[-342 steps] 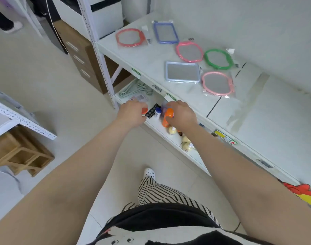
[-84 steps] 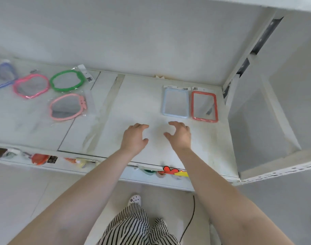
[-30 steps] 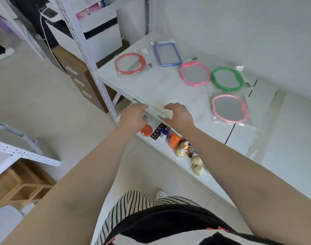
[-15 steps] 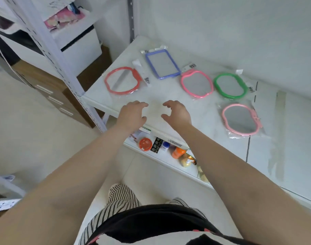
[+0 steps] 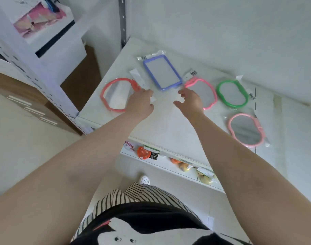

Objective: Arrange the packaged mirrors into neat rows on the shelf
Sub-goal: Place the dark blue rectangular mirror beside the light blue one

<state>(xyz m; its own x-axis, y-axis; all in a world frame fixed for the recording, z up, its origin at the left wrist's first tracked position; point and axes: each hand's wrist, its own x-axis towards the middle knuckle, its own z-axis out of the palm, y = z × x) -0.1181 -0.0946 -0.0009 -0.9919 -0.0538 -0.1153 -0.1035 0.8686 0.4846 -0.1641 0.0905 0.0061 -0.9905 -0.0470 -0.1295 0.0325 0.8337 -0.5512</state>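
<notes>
white shelf (image 5: 165,124) against a pale wall (image 5: 221,32), beige floor (image 5: 27,138).

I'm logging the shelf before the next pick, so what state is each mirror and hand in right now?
Red round mirror: bagged, flat on the shelf.
Blue rectangular mirror: bagged, flat, untouched.
Hot pink mirror: bagged, flat.
Green mirror: bagged, flat.
Light pink mirror: bagged, flat, alone in front.
Left hand: open, empty, by the red mirror.
Right hand: open, empty.
</notes>
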